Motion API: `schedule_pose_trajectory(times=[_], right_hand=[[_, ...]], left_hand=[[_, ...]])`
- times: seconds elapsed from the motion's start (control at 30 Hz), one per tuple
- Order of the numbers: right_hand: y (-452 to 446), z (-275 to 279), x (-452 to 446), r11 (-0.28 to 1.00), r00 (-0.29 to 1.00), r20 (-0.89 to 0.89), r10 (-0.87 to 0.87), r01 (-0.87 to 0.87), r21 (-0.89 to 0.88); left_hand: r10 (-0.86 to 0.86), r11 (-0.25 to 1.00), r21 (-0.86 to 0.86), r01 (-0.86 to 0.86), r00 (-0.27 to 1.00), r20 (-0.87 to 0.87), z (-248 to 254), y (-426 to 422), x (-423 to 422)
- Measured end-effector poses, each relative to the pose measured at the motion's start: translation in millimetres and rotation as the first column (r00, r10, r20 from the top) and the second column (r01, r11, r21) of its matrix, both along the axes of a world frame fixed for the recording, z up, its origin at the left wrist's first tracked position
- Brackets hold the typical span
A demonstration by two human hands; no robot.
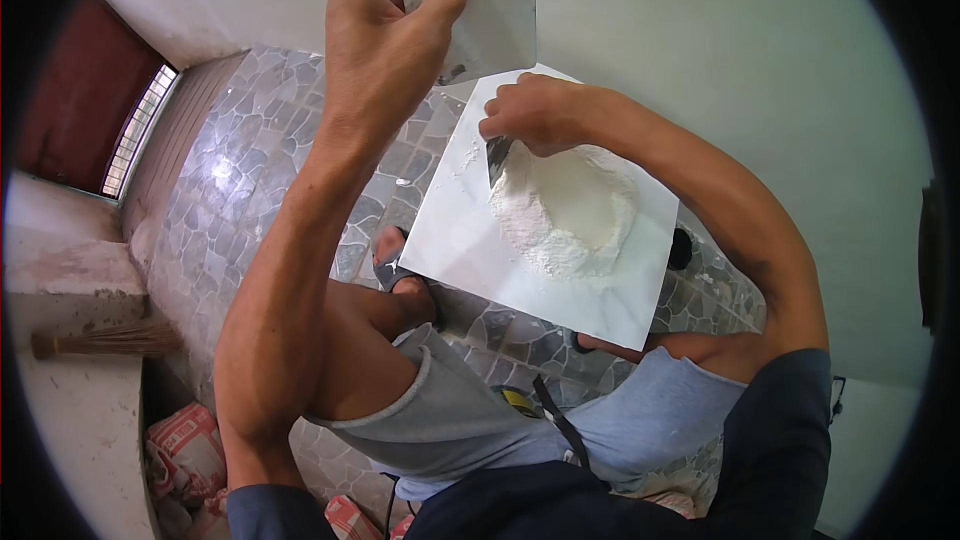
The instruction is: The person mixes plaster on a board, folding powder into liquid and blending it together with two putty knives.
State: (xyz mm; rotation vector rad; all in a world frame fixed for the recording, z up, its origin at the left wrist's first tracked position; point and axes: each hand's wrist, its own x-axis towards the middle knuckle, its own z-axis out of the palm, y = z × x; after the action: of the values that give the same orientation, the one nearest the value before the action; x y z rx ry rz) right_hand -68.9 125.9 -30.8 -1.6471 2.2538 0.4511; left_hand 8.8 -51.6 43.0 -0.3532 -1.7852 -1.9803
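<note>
My left hand (395, 40) is raised at the top of the view, its thumb across the face of a flat grey metal plate (485, 15) with dark specks along its edges. Lower and to the right, my right hand (535, 112) grips a small scraper (496, 160) whose dark blade points down. The blade touches or hangs just over the left rim of a ring of white powder (515, 215). Inside the ring lies a pale, smooth pool (580, 195). The powder rests on a white marbled board (440, 230). My fingers hide the scraper's handle.
Grey stone-patterned floor (240, 170) surrounds the board. My sandalled foot (392, 250) is by its left edge. A straw broom (110, 340) lies on a ledge at the left, above red and white sacks (185, 450). A pale wall (720, 30) rises behind.
</note>
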Motion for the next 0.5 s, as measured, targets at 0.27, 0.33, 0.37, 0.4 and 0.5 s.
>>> schedule_pose_trajectory(times=[0.27,0.33,0.37,0.4,0.5], right_hand=[[52.4,10.3,6.4,0.968,0.979,-0.005,-0.203,0.200,-0.151],[63.1,13.2,9.4,0.964,0.972,-0.046,-0.231,0.222,-0.145],[69.3,13.3,10.9,0.956,0.967,-0.041,-0.253,0.244,-0.160],[74.7,13.8,13.1,0.948,0.961,-0.036,-0.275,0.265,-0.175],[87.1,20.2,21.4,0.915,0.929,0.003,-0.369,0.364,-0.173]], left_hand=[[0.018,0.997,-0.073,-0.016,0.999,0.026,-5.5,-1.3,-2.3],[0.093,0.981,-0.175,-0.087,0.995,0.022,-13.4,-1.8,-4.4],[0.084,0.982,-0.171,-0.079,0.996,0.021,-16.0,-2.5,-5.3],[0.075,0.983,-0.168,-0.071,0.997,0.019,-15.6,-2.5,-4.9],[0.060,0.988,-0.145,-0.058,0.998,0.012,-13.6,0.0,-5.0]])
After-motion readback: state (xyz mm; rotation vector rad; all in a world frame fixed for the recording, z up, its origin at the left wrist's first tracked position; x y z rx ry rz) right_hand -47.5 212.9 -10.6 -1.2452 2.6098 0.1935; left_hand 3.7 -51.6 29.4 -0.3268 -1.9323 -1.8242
